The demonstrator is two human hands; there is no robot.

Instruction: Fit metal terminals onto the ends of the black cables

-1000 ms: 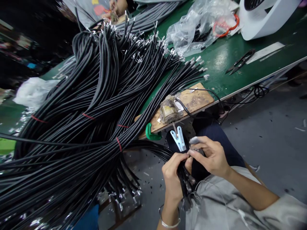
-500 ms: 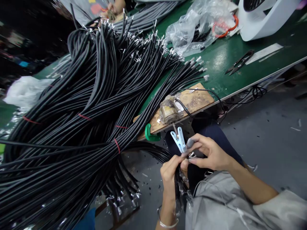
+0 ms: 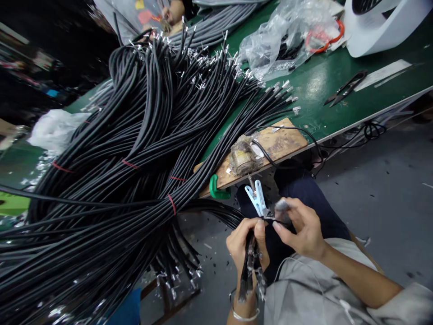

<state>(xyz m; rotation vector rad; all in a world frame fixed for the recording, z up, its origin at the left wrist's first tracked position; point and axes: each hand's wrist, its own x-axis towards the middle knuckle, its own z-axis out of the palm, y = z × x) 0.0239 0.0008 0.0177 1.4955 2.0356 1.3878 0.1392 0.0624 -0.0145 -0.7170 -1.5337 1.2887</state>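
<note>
My left hand [image 3: 245,241] is closed around several black cables [image 3: 250,262], their ends in clear plastic hanging down past my wrist. Its thumb and forefinger pinch one cable near its bared silvery wire ends [image 3: 269,215]. My right hand [image 3: 302,228] comes in from the right, thumb and grey-covered fingertips at those wire ends, seemingly pinching them; the exact contact is blurred. Just above sits a light blue clothespin [image 3: 256,198], joined to a metal rod [image 3: 251,181] that sticks out from a plastic-wrapped round device [image 3: 242,155].
The device rests on a wooden board [image 3: 282,140], held by a green clamp [image 3: 218,187]. A big heap of black cables [image 3: 135,135] covers the left. Snips [image 3: 347,88], a plastic bag [image 3: 267,40] and orange-handled scissors [image 3: 324,38] lie on the green table [image 3: 316,101]. Another person's hand [image 3: 172,11] shows behind.
The view has shifted slightly, moving the scene rightward. My right hand has drawn a little away from my left. My left hand has turned, bringing the cable ends at its wrist into view.
</note>
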